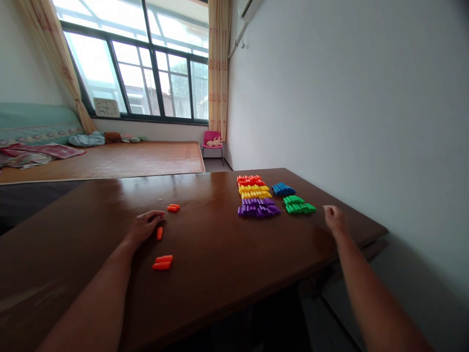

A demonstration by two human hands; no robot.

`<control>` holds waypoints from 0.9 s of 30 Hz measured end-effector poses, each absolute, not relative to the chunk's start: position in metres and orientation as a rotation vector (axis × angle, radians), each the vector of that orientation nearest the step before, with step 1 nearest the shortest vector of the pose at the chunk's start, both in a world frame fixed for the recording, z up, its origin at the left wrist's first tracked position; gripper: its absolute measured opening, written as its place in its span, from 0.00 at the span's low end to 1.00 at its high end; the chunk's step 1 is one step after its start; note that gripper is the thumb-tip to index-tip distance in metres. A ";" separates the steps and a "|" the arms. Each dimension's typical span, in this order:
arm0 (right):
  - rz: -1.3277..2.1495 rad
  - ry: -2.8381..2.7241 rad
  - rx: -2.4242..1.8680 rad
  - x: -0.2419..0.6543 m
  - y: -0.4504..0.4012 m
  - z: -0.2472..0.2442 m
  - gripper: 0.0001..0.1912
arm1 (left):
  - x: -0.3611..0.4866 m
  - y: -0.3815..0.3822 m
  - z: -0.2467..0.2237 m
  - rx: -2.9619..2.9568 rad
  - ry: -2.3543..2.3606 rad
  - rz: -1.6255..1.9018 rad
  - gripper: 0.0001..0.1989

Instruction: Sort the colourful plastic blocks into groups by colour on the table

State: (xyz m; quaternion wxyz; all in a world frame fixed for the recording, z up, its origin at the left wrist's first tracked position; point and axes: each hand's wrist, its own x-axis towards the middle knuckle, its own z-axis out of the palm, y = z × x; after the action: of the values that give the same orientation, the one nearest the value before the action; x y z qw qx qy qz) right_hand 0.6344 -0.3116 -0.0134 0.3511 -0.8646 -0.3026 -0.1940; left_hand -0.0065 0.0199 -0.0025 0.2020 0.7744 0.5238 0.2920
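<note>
My left hand (pixel 143 228) lies on the brown table with loosely stretched fingers. Right beside its fingers is a single orange tube-shaped plastic piece (pixel 159 233). A little beyond lies a small orange group (pixel 173 208), and nearer to me a pair of orange pieces (pixel 162 262). My right hand (pixel 334 218) is closed, right of the green pieces (pixel 298 205) and apart from them; anything inside it is hidden. Similar pieces lie sorted by colour: red (pixel 251 180), yellow (pixel 255 191), purple (pixel 258 208) and blue (pixel 283 188).
The glossy table (pixel 212 254) has its right edge close to a white wall (pixel 340 98). Behind it stand a bed (pixel 157 156) with cloths on it and a pink chair (pixel 212 137) holding a soft toy. A square clock (pixel 106 107) leans at the window.
</note>
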 end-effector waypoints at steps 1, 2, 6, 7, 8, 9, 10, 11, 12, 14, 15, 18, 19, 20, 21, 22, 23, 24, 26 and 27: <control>-0.498 -0.687 -2.279 0.645 -0.319 -0.019 0.21 | -0.007 0.022 -0.004 2.169 1.480 0.804 0.19; -0.469 -0.634 -2.310 0.654 -0.326 -0.023 0.22 | -0.007 0.024 -0.005 2.177 1.495 0.791 0.18; -0.257 -0.748 -2.307 0.667 -0.332 -0.030 0.17 | -0.009 0.028 -0.008 2.174 1.510 0.751 0.16; -0.225 -0.772 -2.281 0.667 -0.332 -0.030 0.17 | -0.010 0.028 -0.008 2.170 1.507 0.750 0.16; -0.201 -0.783 -2.251 0.667 -0.333 -0.030 0.18 | -0.010 0.028 -0.008 2.166 1.506 0.749 0.15; -0.181 -0.789 -2.214 0.667 -0.335 -0.031 0.19 | -0.010 0.028 -0.007 2.161 1.510 0.752 0.15; -0.163 -0.807 -2.175 0.668 -0.337 -0.032 0.20 | -0.010 0.027 -0.006 2.159 1.512 0.751 0.15; -0.146 -0.841 -2.143 0.669 -0.340 -0.034 0.20 | -0.009 0.027 -0.006 2.158 1.515 0.749 0.15; -0.133 -0.885 -2.127 0.670 -0.343 -0.035 0.20 | -0.009 0.026 -0.005 2.157 1.521 0.745 0.15; -0.126 -0.978 -2.146 0.672 -0.345 -0.038 0.18 | -0.009 0.026 -0.004 2.160 1.526 0.747 0.14; -0.141 -1.018 -2.174 0.672 -0.344 -0.039 0.18 | -0.009 0.026 -0.003 2.164 1.524 0.752 0.14; -0.248 -1.057 -2.294 0.672 -0.336 -0.036 0.14 | -0.009 0.025 -0.004 2.179 1.510 0.765 0.15; -0.280 -1.050 -2.346 0.673 -0.333 -0.033 0.12 | -0.009 0.025 -0.003 2.184 1.502 0.767 0.16; -0.295 -1.040 -2.404 0.673 -0.329 -0.030 0.11 | -0.009 0.024 -0.003 2.190 1.496 0.771 0.17; -0.291 -1.033 -2.461 0.674 -0.326 -0.025 0.10 | -0.008 0.023 -0.003 2.194 1.493 0.778 0.17; -0.272 -1.033 -2.505 0.675 -0.322 -0.021 0.12 | -0.008 0.022 -0.003 2.197 1.492 0.784 0.18; -0.245 -1.037 -2.527 0.675 -0.319 -0.016 0.14 | -0.007 0.022 -0.002 2.197 1.496 0.788 0.18; -0.220 -1.044 -2.519 0.675 -0.316 -0.011 0.16 | -0.007 0.022 -0.002 2.193 1.503 0.791 0.19; -0.203 -1.035 -2.419 0.670 -0.307 -0.003 0.17 | -0.006 0.021 -0.002 2.181 1.523 0.788 0.19; -0.207 -1.019 -2.335 0.666 -0.302 -0.001 0.17 | -0.006 0.022 -0.002 2.177 1.528 0.782 0.19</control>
State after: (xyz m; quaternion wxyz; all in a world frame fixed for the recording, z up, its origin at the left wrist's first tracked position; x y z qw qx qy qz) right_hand 0.6665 -0.3024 -0.0006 0.2885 -0.8747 -0.3817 -0.0774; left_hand -0.0062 0.0215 -0.0019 0.1838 0.7719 0.5417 0.2775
